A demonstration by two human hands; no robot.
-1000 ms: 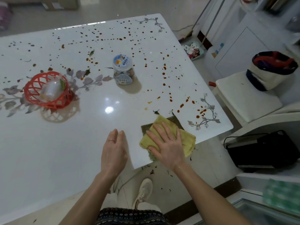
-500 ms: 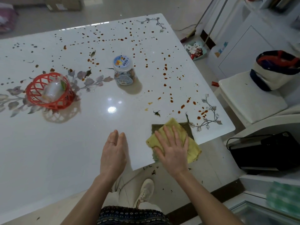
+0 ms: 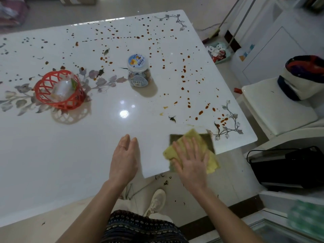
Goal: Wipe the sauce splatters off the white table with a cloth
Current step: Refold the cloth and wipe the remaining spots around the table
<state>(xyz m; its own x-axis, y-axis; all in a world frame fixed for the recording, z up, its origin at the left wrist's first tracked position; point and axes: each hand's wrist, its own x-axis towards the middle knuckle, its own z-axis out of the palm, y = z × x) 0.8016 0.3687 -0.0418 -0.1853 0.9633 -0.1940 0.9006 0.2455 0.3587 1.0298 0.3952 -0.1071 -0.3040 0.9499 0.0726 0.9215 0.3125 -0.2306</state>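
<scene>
A glossy white table [image 3: 70, 163] with grey flower prints carries many red-brown sauce splatters [image 3: 183, 76] across its far and right parts. A yellow cloth [image 3: 192, 137] lies flat at the near right edge, partly hanging over it. My right hand [image 3: 190, 160] presses on the cloth with fingers spread. My left hand [image 3: 125, 158] rests flat on the table just left of it, fingers together, a ring on one finger, holding nothing. A small dark leaf scrap [image 3: 172, 118] lies beyond the cloth.
A red lattice basket [image 3: 58, 91] holding a clear cup stands at the left. A clear snack jar [image 3: 139, 71] with a blue lid stands mid-table. A white chair [image 3: 277, 109] with a bag [image 3: 303, 78] sits right of the table; a black box [image 3: 289, 165] lies below.
My right hand has slid the cloth to the right along the near edge, towards the flower print at the corner. My left hand has stayed in place.
</scene>
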